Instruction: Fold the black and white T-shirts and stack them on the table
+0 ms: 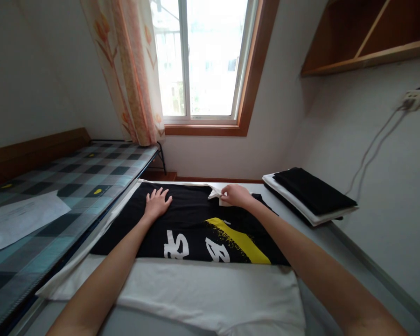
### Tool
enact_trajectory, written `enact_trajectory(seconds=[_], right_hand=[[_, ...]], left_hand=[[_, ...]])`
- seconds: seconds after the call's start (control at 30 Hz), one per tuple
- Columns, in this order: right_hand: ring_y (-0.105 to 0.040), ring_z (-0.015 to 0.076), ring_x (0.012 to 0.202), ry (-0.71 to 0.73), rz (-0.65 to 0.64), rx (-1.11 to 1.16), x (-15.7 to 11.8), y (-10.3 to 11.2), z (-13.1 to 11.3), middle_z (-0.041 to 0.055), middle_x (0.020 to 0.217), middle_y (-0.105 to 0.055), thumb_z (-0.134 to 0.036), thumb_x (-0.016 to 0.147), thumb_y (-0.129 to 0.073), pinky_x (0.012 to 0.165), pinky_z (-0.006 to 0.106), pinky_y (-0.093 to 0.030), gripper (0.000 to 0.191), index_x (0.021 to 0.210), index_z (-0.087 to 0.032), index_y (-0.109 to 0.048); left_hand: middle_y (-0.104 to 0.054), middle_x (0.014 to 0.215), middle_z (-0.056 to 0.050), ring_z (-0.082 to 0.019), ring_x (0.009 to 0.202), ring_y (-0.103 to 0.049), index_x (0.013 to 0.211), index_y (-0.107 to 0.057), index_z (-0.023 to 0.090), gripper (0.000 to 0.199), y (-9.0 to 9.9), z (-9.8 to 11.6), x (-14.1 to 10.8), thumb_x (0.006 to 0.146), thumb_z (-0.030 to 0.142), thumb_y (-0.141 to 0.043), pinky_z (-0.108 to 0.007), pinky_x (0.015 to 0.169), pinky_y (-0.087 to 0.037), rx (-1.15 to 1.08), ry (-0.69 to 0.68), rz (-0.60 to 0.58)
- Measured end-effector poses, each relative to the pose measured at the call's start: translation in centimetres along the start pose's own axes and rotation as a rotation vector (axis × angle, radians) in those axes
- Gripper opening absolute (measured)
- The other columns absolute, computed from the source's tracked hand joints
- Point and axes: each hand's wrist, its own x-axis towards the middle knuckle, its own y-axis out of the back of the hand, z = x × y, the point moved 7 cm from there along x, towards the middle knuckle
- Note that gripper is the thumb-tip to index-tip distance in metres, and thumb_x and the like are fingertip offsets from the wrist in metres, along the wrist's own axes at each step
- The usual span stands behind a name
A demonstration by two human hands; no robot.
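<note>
A black T-shirt (pixel 192 210) with white lettering and a yellow band lies spread on a light table. White fabric (pixel 210 287) runs along its near side and left edge; whether this belongs to the same garment I cannot tell. My left hand (pixel 156 204) presses flat on the black cloth at the left, fingers spread. Toward the far edge, right of centre, my right hand (pixel 236 195) pinches a small raised fold of white cloth (pixel 216 192), its fingertips closed on it.
Folded black and white clothes (pixel 311 193) are stacked at the table's right side. To the left, a bed (pixel 73 177) with a checked cover holds white papers (pixel 28 219). A curtained window (pixel 210 60) is behind, a wooden shelf (pixel 367 58) and a plugged-in cord (pixel 378 135) on the right.
</note>
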Motion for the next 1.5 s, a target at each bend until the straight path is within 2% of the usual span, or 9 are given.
enact_trajectory(seconds=[0.13, 0.27, 0.37, 0.5, 0.63, 0.73, 1.03, 1.3, 1.5], right_hand=[[-0.068, 0.0243, 0.091, -0.190, -0.025, 0.140, 2.8, 3.0, 3.1, 0.0098, 0.088, -0.075, -0.029, 0.080, -0.061, 0.079, 0.028, -0.049, 0.022, 0.095, -0.021, -0.076], [-0.049, 0.0281, 0.130, -0.244, 0.333, 0.190, 4.1, 5.9, 4.9, 0.0174, 0.136, -0.057, -0.020, 0.083, -0.054, 0.104, 0.035, -0.041, 0.057, 0.139, -0.012, -0.051], [-0.037, 0.0275, 0.140, -0.204, 0.361, 0.245, 3.5, 4.4, 5.4, 0.0174, 0.152, -0.038, -0.022, 0.082, -0.055, 0.111, 0.037, -0.035, 0.076, 0.152, -0.010, -0.028], [-0.053, 0.0248, 0.125, -0.215, 0.260, 0.302, 1.3, 1.4, 7.4, 0.0141, 0.136, -0.058, -0.021, 0.083, -0.050, 0.106, 0.033, -0.040, 0.056, 0.138, -0.014, -0.051], [-0.064, 0.0267, 0.108, -0.475, 0.276, 0.346, -2.3, 0.0, 11.5, 0.0121, 0.113, -0.070, -0.021, 0.086, -0.045, 0.094, 0.033, -0.047, 0.041, 0.123, -0.017, -0.064], [-0.064, 0.0283, 0.106, -0.628, 0.321, 0.360, -4.7, -1.1, 13.2, 0.0126, 0.109, -0.070, -0.025, 0.088, -0.043, 0.091, 0.035, -0.047, 0.039, 0.122, -0.019, -0.063], [-0.057, 0.0304, 0.115, -0.700, 0.337, 0.301, -6.2, -3.7, 12.4, 0.0167, 0.125, -0.061, -0.034, 0.092, -0.044, 0.096, 0.040, -0.043, 0.048, 0.137, -0.018, -0.051], [-0.055, 0.0291, 0.116, -0.553, 0.363, 0.369, -5.6, -4.6, 13.0, 0.0067, 0.124, -0.066, -0.030, 0.089, -0.046, 0.100, 0.044, -0.040, 0.036, 0.117, -0.025, -0.068], [-0.055, 0.0272, 0.117, -0.551, 0.382, 0.362, -5.5, -5.0, 13.3, 0.0047, 0.128, -0.064, -0.020, 0.084, -0.048, 0.100, 0.041, -0.041, 0.042, 0.121, -0.027, -0.067]], left_hand=[[-0.038, 0.154, -0.008, -0.033, 0.144, -0.029, 0.144, -0.046, 0.025, 0.057, -0.1, -0.1, 0.1, 0.095, 0.052, -0.033, -0.055, 0.116, -0.021, -0.006, 0.003, -0.010], [-0.038, 0.154, -0.008, -0.033, 0.143, -0.029, 0.144, -0.047, 0.026, 0.057, 0.0, -0.1, 0.1, 0.095, 0.052, -0.033, -0.054, 0.116, -0.021, -0.012, 0.004, -0.005], [-0.038, 0.154, -0.008, -0.033, 0.143, -0.029, 0.144, -0.047, 0.025, 0.057, 0.0, -0.1, 0.0, 0.095, 0.052, -0.033, -0.054, 0.116, -0.021, -0.010, 0.005, -0.009], [-0.038, 0.154, -0.009, -0.033, 0.143, -0.029, 0.144, -0.047, 0.024, 0.057, 0.0, -0.1, 0.0, 0.095, 0.051, -0.033, -0.055, 0.116, -0.021, -0.015, 0.001, -0.017], [-0.044, 0.150, -0.009, -0.031, 0.141, -0.033, 0.136, -0.055, 0.023, 0.050, 0.7, 0.3, -0.2, 0.095, 0.046, -0.038, -0.051, 0.115, -0.025, -0.019, -0.041, 0.046], [-0.056, 0.136, -0.010, -0.027, 0.129, -0.047, 0.127, -0.061, 0.022, 0.041, 1.6, 1.4, -0.7, 0.094, 0.038, -0.043, -0.043, 0.110, -0.035, -0.042, -0.143, 0.129], [-0.070, 0.103, -0.005, -0.022, 0.100, -0.063, 0.122, -0.062, 0.022, 0.038, 1.4, 7.9, -0.9, 0.089, 0.038, -0.052, -0.034, 0.091, -0.048, -0.432, -0.397, -0.006], [-0.074, 0.098, -0.008, -0.021, 0.090, -0.068, 0.124, -0.064, 0.016, 0.046, -0.2, 17.1, 2.3, 0.087, 0.041, -0.056, -0.029, 0.084, -0.051, -0.724, -0.384, -0.231], [-0.075, 0.097, -0.011, -0.022, 0.092, -0.070, 0.105, -0.074, 0.014, 0.030, -2.1, 20.1, 5.1, 0.083, 0.031, -0.063, -0.028, 0.081, -0.052, -0.786, -0.213, -0.163]])
